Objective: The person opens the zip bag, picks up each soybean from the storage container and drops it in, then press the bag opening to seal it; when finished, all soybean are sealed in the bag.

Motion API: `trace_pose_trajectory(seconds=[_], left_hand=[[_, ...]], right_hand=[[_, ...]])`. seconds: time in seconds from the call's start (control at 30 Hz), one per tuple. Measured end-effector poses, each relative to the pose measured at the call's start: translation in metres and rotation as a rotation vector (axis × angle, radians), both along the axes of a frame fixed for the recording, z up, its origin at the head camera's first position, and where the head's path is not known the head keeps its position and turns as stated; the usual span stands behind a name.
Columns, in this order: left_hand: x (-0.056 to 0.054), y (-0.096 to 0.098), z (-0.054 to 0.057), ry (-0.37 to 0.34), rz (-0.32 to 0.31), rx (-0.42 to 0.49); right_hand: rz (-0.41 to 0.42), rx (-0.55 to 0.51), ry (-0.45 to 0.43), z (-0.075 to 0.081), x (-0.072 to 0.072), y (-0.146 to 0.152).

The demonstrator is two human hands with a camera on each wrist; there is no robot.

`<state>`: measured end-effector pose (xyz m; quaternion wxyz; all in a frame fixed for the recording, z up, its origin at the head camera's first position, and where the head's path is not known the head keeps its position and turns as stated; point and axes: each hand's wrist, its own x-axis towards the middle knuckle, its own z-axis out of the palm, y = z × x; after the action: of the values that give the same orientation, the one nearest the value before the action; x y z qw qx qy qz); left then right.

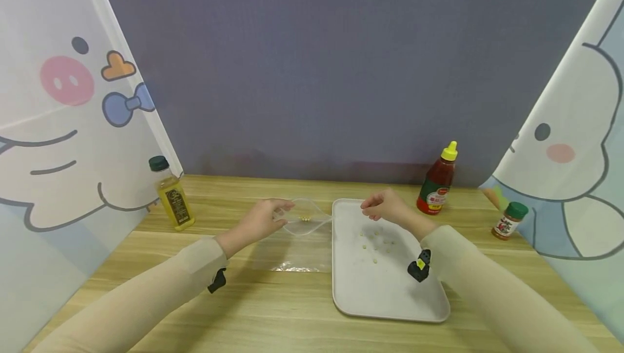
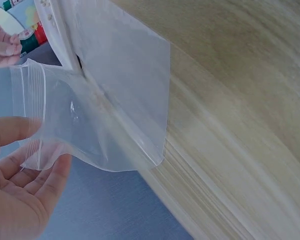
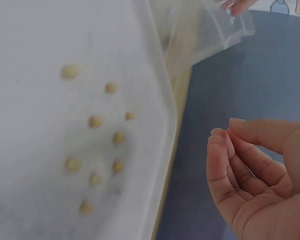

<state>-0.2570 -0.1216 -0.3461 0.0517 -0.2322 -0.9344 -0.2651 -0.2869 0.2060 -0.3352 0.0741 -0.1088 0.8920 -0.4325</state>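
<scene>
My left hand holds a clear zip bag by its zip edge, the thumb on the near side and the fingers behind in the left wrist view. The bag's mouth gapes, and a few soybeans show inside. Beside it is a white tray with several loose pale-yellow soybeans. Above the tray's far part hovers my right hand, thumb tip against the index fingertip and the other fingers curled. No bean shows between those tips in the right wrist view.
An oil bottle with a dark green cap stands at the left. Behind the tray, to the right, is a red sauce bottle with a yellow nozzle. Farther right stands a small green-capped spice jar. A grey panel rises behind the wooden table.
</scene>
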Motion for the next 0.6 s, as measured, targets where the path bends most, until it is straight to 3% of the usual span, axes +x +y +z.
trace_pose_trajectory(seconds=[0.33,0.6], left_hand=[[0.001,-0.001,0.001,-0.017,0.003,0.012],[0.0,-0.003,-0.001,-0.006,0.009,-0.002]], right_hand=[[0.012,0.115,-0.015,-0.019,-0.003,0.028],[0.01,0.231,-0.108,-0.03,-0.004,0.036]])
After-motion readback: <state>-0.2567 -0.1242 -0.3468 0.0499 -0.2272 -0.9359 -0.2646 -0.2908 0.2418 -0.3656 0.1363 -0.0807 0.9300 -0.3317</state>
